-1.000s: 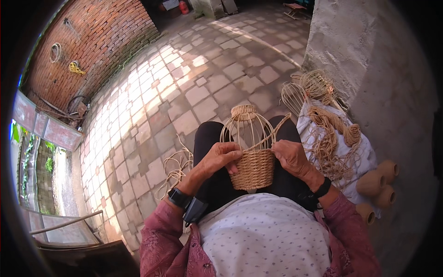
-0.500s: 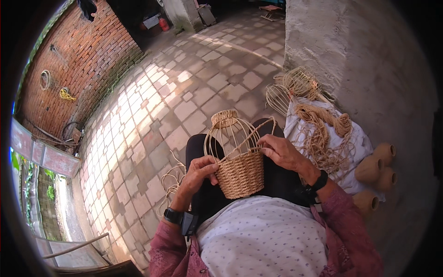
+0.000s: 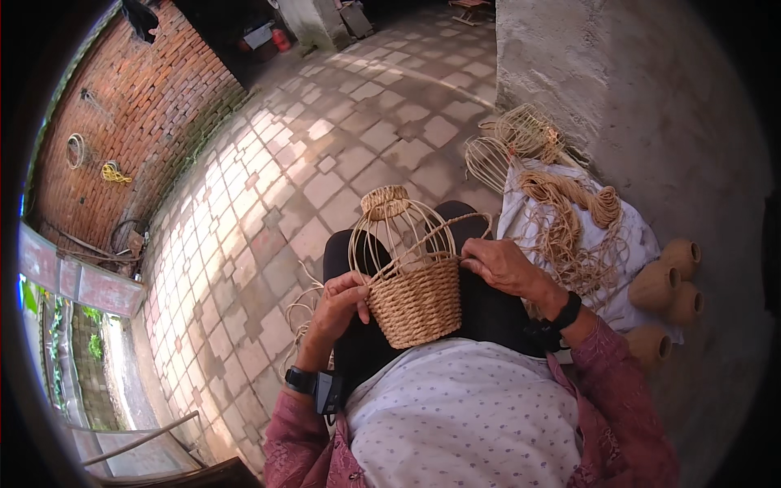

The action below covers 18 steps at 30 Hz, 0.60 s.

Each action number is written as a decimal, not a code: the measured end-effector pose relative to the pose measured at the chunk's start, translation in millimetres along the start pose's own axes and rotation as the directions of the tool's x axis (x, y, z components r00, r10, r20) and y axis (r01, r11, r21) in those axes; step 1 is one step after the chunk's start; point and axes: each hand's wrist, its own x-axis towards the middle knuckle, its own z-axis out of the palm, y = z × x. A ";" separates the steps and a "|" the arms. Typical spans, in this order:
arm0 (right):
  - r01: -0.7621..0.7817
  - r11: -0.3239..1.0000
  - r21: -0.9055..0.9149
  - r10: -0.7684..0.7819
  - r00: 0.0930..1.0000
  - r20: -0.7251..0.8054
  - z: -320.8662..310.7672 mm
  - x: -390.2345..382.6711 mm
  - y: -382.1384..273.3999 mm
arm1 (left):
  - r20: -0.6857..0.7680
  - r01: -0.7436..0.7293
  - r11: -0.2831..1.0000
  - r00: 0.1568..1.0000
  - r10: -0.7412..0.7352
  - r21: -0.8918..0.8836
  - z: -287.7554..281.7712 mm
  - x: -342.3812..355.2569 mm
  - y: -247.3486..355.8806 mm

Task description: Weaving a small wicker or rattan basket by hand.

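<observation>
A half-woven wicker basket (image 3: 416, 307) rests on my lap between my knees. Its near part is covered in twisted straw rope, while bare rods run from there to a wrapped neck (image 3: 384, 202). My left hand (image 3: 345, 302) grips the basket's left side at the upper edge of the weave, thumb near the rim. On the right, my right hand (image 3: 504, 267) is closed in a pinch on a straw cord (image 3: 480, 215), just off the woven rim. That cord loops above the hand and runs back across the rods. The fingertips partly hide the pinched stretch.
At my right, a white cloth (image 3: 517, 213) carries tangled cord (image 3: 561, 220) and a rolled bundle. Wire-like rod frames (image 3: 486, 159) lie beyond it by the plastered pillar (image 3: 553, 73). Several clay-coloured pots (image 3: 653, 289) stand beside the cloth. Loose strands (image 3: 301, 313) lie by my left knee.
The basket has shifted slightly left and its neck leans a little more to the left. My right hand has moved slightly away from the rim, and the cord loop is wider.
</observation>
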 end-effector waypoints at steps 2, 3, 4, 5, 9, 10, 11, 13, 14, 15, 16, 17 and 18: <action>0.061 0.998 -0.017 -0.061 0.998 0.024 1.2 -2.2 8.0 | 0.021 -0.052 0.996 0.998 0.053 -0.070 -2.2 -1.8 -2.3; 0.081 0.992 -0.099 -0.082 0.997 0.001 -1.3 -5.0 12.5 | 0.016 -0.052 0.996 0.998 0.053 -0.068 -3.2 -2.6 -2.3; 0.097 0.979 -0.181 -0.102 0.995 -0.019 -3.4 -9.4 17.6 | 0.005 -0.048 0.997 0.999 0.049 -0.067 -3.1 -3.5 -1.7; 0.087 0.985 -0.147 -0.093 0.995 -0.034 -8.4 -13.4 25.5 | -0.005 -0.047 0.997 0.999 0.047 -0.068 -1.4 -4.0 -0.5; 0.101 0.984 -0.150 -0.110 0.993 -0.052 -4.2 -15.1 34.5 | -0.002 -0.038 0.999 0.999 0.038 -0.039 5.1 -3.6 6.3; 0.091 0.982 -0.165 -0.102 0.993 -0.065 -1.0 -14.3 33.7 | -0.006 -0.028 0.999 1.000 0.028 -0.046 5.7 -5.9 6.0; 0.099 0.981 -0.168 -0.111 0.992 -0.061 -0.4 -13.0 33.4 | -0.010 -0.018 0.998 1.000 0.018 -0.053 6.4 -7.6 6.2; 0.073 0.975 -0.209 -0.087 0.995 -0.056 -2.6 -10.1 31.2 | -0.025 -0.022 1.000 0.999 0.022 -0.016 9.7 -9.2 11.4; 0.081 0.973 -0.217 -0.094 0.994 -0.049 -5.3 -10.1 28.5 | -0.038 -0.017 1.000 0.999 0.018 0.024 12.2 -9.5 15.1; 0.030 0.955 -0.295 -0.051 0.997 -0.063 -8.8 -11.2 24.5 | -0.038 -0.027 0.999 0.999 0.028 0.017 15.1 -10.0 19.9; -0.011 0.931 -0.364 -0.018 0.997 -0.077 -10.8 -9.0 20.8 | -0.040 -0.030 0.995 0.999 0.034 0.093 17.1 -12.1 25.2; 0.007 0.930 -0.367 -0.033 0.997 -0.065 -14.7 -5.0 12.2 | -0.042 -0.031 0.985 0.998 0.038 0.167 17.0 -12.6 27.3; -0.092 0.967 -0.236 0.056 0.987 -0.153 -19.5 -0.7 0.7 | -0.054 -0.040 0.986 0.997 0.050 0.160 15.2 -11.0 26.7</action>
